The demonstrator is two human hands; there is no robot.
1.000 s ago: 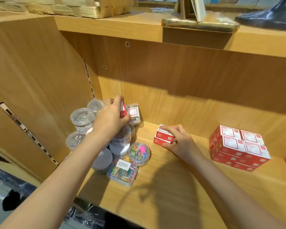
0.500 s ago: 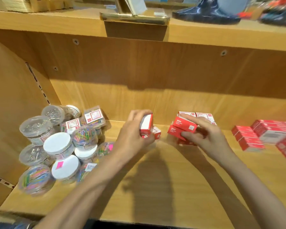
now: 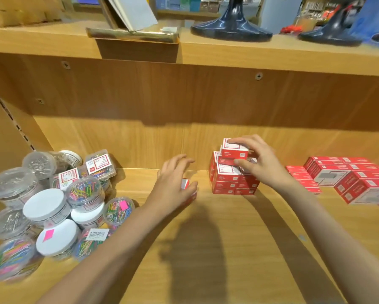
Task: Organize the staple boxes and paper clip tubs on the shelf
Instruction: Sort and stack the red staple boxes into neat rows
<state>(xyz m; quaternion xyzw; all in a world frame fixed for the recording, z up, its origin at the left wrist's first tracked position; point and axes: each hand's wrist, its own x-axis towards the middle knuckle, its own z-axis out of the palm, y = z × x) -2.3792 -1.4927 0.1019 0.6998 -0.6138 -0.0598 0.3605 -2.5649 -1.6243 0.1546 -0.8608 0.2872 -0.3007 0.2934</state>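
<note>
Left hand (image 3: pixel 173 185): forearm enters from lower left, palm down, fingers spread and loosely extended forward, thumb side low with something small under the palm; grip unclear. Right hand (image 3: pixel 257 165): forearm enters from lower right, wrist bent slightly left, fingertips and thumb curled in a pinch, knuckles up.

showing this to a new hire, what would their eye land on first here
Probably the right hand gripping a small red and white staple box on top of the red stack of staple boxes at the middle of the wooden shelf. Next, the jumbled heap of clear round plastic tubs of paper clips at the left end. The left hand rests over another small red box between them.
</note>
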